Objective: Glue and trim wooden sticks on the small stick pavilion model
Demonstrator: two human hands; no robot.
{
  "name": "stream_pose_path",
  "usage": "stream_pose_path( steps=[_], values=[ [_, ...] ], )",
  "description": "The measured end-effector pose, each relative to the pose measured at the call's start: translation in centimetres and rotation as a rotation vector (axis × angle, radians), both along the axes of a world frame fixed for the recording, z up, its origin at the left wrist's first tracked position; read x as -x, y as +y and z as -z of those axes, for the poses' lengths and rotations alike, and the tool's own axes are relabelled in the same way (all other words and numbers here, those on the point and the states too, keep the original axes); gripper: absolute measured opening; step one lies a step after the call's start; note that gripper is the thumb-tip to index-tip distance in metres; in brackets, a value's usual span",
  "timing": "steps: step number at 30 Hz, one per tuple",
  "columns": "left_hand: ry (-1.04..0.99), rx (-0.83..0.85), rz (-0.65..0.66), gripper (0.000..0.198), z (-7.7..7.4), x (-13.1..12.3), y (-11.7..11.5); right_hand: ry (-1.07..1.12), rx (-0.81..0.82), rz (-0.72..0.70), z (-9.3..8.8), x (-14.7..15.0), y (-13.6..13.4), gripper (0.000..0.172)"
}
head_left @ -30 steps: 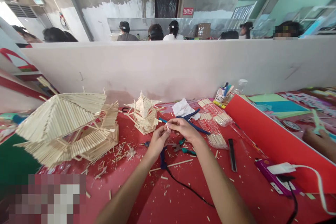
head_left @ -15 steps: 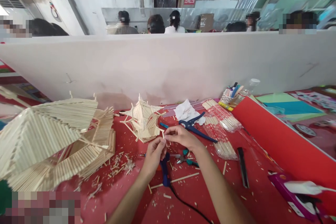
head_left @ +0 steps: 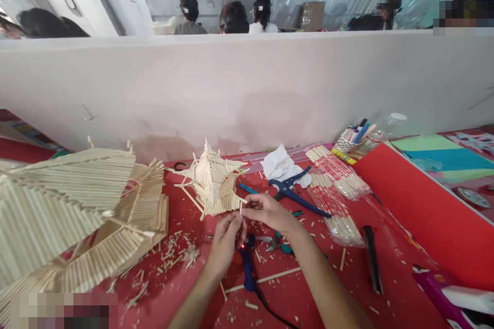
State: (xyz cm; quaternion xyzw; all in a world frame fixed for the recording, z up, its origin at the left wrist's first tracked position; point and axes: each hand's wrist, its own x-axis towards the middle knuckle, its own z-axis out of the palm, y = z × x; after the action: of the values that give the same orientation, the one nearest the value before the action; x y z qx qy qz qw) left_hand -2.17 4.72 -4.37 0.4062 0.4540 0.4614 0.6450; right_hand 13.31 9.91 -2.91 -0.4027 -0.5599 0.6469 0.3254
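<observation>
My left hand (head_left: pixel 226 239) and my right hand (head_left: pixel 266 212) meet over the red table (head_left: pixel 309 288), both pinched on a short wooden stick (head_left: pixel 241 209) held upright between the fingertips. Just beyond them stands a small pagoda model (head_left: pixel 211 185) built of wooden sticks. Under my hands lies a blue glue gun (head_left: pixel 247 262) with a red light and a black cord. Small green-handled pliers (head_left: pixel 278 244) lie right of it.
A large stick-built roof model (head_left: pixel 73 211) fills the left. Blue-handled scissors (head_left: pixel 295 193), white tissue (head_left: pixel 281 164), packs of sticks (head_left: pixel 335 185), a black knife (head_left: pixel 372 257), a pen cup (head_left: pixel 353 139) and a red divider (head_left: pixel 417 216) lie to the right. Stick offcuts litter the table. People sit behind the white partition (head_left: pixel 247 87).
The view has tilted down and shifted left. My hands stayed together on the short stick and sit lower in view, nearer the small pagoda model.
</observation>
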Motion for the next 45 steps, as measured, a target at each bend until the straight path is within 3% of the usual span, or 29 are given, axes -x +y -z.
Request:
stream_pose_path(
  steps=[13,19,22,25,28,31,35,40,45],
  values=[
    [0.069,-0.073,0.033,0.049,-0.3,0.1,0.0,0.018,0.020,-0.016,-0.2,0.0,-0.1,0.037],
    [0.213,-0.206,0.232,0.048,-1.3,0.6,-0.7,0.033,0.142,-0.119,1.0,-1.1,-0.1,0.040],
    [0.437,-0.315,0.353,0.043,-2.9,1.7,-2.7,-0.055,0.056,-0.212,0.6,-1.6,-0.4,0.036],
    [0.807,-0.432,0.210,0.028,-4.0,3.4,-6.1,-0.177,-0.039,-0.327,-0.6,-2.0,-1.0,0.031],
    [1.153,-0.501,0.030,0.025,-3.8,6.3,-9.8,-0.229,-0.009,-0.464,-1.8,-2.2,-1.7,0.030],
    [1.503,-0.424,-0.122,0.035,-2.4,10.1,-13.2,-0.287,-0.017,-0.568,-2.7,-2.1,-2.4,0.028],
    [1.861,-0.231,-0.269,0.052,-0.7,14.3,-16.6,-0.351,-0.126,-0.603,-4.2,-1.4,-3.6,0.019],
    [1.943,-0.075,-0.319,0.058,0.2,15.9,-18.5,-0.501,-0.296,-0.568,-6.4,-0.7,-6.1,0.011],
    [1.836,-0.275,-0.216,0.054,0.5,17.1,-19.3,-0.429,-0.359,-0.482,-6.6,-0.4,-9.1,0.008]
  ],
)
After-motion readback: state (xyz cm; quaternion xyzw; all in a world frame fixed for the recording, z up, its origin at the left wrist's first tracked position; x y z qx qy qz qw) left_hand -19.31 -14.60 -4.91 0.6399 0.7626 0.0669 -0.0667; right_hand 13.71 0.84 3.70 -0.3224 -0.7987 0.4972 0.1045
